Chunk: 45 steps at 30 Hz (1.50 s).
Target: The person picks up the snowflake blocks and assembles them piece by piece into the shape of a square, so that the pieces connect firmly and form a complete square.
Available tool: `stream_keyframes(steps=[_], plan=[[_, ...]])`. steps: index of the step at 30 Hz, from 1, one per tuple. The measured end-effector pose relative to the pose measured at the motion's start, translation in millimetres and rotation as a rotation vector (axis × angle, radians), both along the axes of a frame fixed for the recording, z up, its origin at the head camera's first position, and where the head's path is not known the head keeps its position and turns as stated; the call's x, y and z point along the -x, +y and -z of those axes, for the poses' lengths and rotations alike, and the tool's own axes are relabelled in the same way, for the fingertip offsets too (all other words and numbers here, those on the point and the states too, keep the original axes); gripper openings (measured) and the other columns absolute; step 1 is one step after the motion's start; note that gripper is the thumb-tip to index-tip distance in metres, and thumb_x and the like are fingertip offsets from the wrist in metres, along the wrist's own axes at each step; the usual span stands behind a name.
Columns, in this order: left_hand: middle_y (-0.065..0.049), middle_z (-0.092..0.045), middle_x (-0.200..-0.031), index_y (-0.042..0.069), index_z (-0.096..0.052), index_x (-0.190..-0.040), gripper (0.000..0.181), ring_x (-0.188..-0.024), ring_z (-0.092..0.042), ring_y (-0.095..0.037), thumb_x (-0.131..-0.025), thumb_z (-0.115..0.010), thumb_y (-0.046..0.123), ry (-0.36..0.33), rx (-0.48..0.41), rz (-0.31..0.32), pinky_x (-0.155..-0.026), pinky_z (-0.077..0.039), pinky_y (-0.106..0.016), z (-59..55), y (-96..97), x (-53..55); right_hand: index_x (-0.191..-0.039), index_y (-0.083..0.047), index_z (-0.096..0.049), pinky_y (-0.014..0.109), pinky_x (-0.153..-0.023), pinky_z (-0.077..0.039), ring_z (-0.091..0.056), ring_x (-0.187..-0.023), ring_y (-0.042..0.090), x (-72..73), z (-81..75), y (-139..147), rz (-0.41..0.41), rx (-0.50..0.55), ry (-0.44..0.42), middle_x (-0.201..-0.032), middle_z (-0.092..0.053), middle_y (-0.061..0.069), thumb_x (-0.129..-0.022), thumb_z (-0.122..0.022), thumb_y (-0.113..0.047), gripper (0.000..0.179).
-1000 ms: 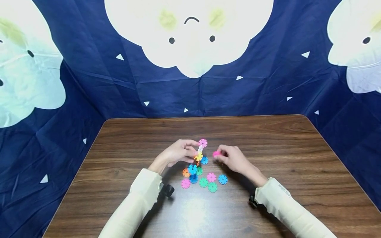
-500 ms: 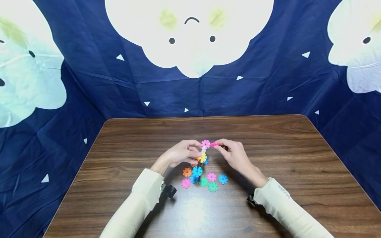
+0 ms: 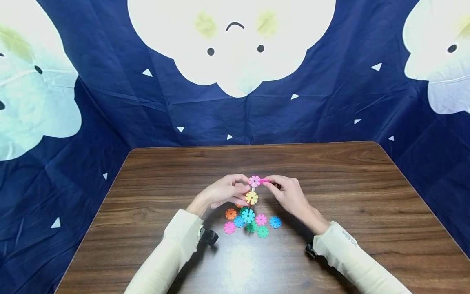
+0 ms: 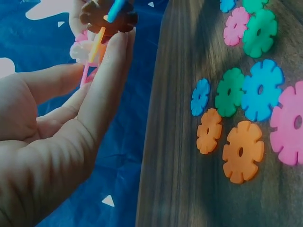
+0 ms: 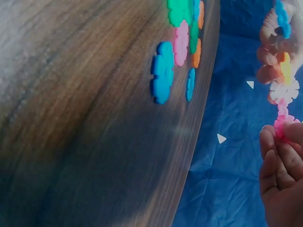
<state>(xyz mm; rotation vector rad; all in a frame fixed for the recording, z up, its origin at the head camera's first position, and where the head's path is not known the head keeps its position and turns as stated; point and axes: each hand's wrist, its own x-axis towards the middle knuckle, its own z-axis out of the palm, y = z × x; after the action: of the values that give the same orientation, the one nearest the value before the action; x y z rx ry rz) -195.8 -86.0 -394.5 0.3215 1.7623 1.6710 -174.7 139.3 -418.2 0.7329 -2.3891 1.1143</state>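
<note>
My left hand [image 3: 227,191] holds a chain of notched plastic discs up off the table. The chain runs from a pink disc [image 3: 254,181] through a white disc [image 5: 284,91], a yellow disc [image 3: 251,198] and a brown disc [image 4: 94,18] to a blue disc [image 3: 248,216] at the near end. Between thumb and fingers, my right hand [image 3: 290,194] pinches a bright pink disc [image 5: 282,126]. It meets the right edge of the chain's pink disc; how deep their slots sit is too small to tell.
Loose discs lie on the wooden table [image 3: 349,196] below the hands: an orange disc [image 3: 231,213], a pink disc [image 3: 229,227], a green disc [image 3: 262,232], a blue disc [image 3: 275,222] and several more. A dark blue cloth [image 3: 205,110] with cloud shapes hangs behind the table.
My right hand has moved up and left, bringing the bright pink disc against the chain's pink disc. My left hand has shifted slightly right, and the chain has swung more upright in the head view.
</note>
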Motion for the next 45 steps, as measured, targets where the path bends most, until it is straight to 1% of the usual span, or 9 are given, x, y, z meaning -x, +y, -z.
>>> stream_keyframes(steps=[4, 9, 13, 18, 23, 29, 35, 40, 45], plan=[[-0.008, -0.056, -0.089, -0.003, -0.050, -0.113, 0.021, -0.072, -0.064, -0.016, -0.102, -0.045, 0.014, 0.001, 0.010, -0.042, -0.077, -0.060, -0.039, 3.0, 2.9, 0.7, -0.100, -0.011, -0.073, 0.017, -0.049, -0.044, -0.048, -0.057, 0.003, -2.0, 1.2, -0.3, -0.021, 0.009, -0.007, -0.093, -0.073, 0.001, -0.090, -0.066, -0.014, 0.012], [-0.009, -0.058, -0.084, 0.001, -0.051, -0.107, 0.014, -0.069, -0.064, -0.015, -0.100, -0.048, 0.014, 0.007, 0.022, -0.091, -0.069, -0.061, -0.035, 5.0, 4.3, 1.8, -0.101, -0.012, -0.073, 0.015, -0.050, -0.045, -0.051, -0.062, 0.002, -2.9, 0.9, -0.7, -0.068, 0.016, 0.003, -0.095, -0.072, -0.001, -0.091, -0.065, -0.014, 0.013], [-0.008, -0.059, -0.083, 0.001, -0.052, -0.104, 0.014, -0.068, -0.063, -0.014, -0.100, -0.050, 0.014, 0.008, 0.009, -0.073, -0.067, -0.061, -0.033, 4.7, 2.9, 2.1, -0.099, -0.013, -0.074, 0.017, -0.054, -0.049, -0.056, -0.069, 0.003, -2.7, 1.3, 0.5, -0.073, 0.005, 0.039, -0.092, -0.072, -0.002, -0.088, -0.068, -0.013, 0.012], [-0.007, -0.058, -0.082, 0.002, -0.055, -0.098, 0.014, -0.066, -0.061, -0.012, -0.099, -0.052, 0.015, -0.011, -0.003, -0.041, -0.064, -0.060, -0.027, 3.2, 4.7, 0.8, -0.097, -0.012, -0.073, 0.023, -0.052, -0.048, -0.053, -0.062, 0.003, -4.5, 1.5, 2.2, -0.067, -0.007, 0.099, -0.090, -0.073, 0.000, -0.085, -0.071, -0.011, 0.012], [-0.006, -0.057, -0.078, 0.004, -0.055, -0.093, 0.012, -0.064, -0.057, -0.012, -0.098, -0.054, 0.015, -0.016, 0.014, -0.051, -0.059, -0.057, -0.023, 1.1, 8.2, -0.4, -0.096, -0.009, -0.073, 0.016, -0.055, -0.048, -0.059, -0.067, 0.006, -6.0, 3.4, 2.5, -0.082, 0.002, 0.128, -0.090, -0.073, 0.003, -0.085, -0.071, -0.008, 0.012], [-0.005, -0.059, -0.074, 0.003, -0.056, -0.090, 0.012, -0.060, -0.057, -0.011, -0.098, -0.051, 0.010, 0.000, 0.055, -0.069, -0.057, -0.056, -0.022, -2.4, 8.5, -2.5, -0.095, -0.007, -0.073, 0.020, -0.061, -0.055, -0.067, -0.076, 0.011, -5.5, 6.7, -0.8, -0.100, 0.006, 0.155, -0.090, -0.073, 0.005, -0.083, -0.072, -0.006, 0.012], [-0.005, -0.059, -0.072, 0.002, -0.056, -0.090, 0.011, -0.059, -0.058, -0.010, -0.098, -0.051, 0.007, 0.015, 0.063, -0.068, -0.056, -0.056, -0.022, -0.4, 9.4, -2.7, -0.093, -0.006, -0.073, 0.022, -0.064, -0.056, -0.069, -0.078, 0.013, -5.1, 6.8, -2.9, -0.113, -0.020, 0.194, -0.088, -0.073, 0.005, -0.081, -0.073, -0.004, 0.011], [-0.005, -0.059, -0.075, 0.002, -0.056, -0.092, 0.012, -0.061, -0.058, -0.011, -0.098, -0.052, 0.011, 0.002, 0.079, -0.052, -0.060, -0.057, -0.023, 0.9, 7.5, -2.2, -0.094, -0.009, -0.073, 0.020, -0.064, -0.056, -0.068, -0.078, 0.009, -4.0, 7.2, -3.0, -0.122, -0.024, 0.156, -0.088, -0.073, 0.001, -0.083, -0.073, -0.007, 0.011], [-0.006, -0.059, -0.079, 0.001, -0.054, -0.100, 0.008, -0.065, -0.059, -0.012, -0.098, -0.051, 0.008, -0.002, 0.055, -0.046, -0.065, -0.058, -0.026, 1.7, 3.8, -1.3, -0.099, -0.011, -0.071, 0.022, -0.063, -0.056, -0.066, -0.078, 0.006, -4.8, 7.2, -2.3, -0.133, 0.003, 0.025, -0.091, -0.073, -0.001, -0.087, -0.070, -0.013, 0.013]])
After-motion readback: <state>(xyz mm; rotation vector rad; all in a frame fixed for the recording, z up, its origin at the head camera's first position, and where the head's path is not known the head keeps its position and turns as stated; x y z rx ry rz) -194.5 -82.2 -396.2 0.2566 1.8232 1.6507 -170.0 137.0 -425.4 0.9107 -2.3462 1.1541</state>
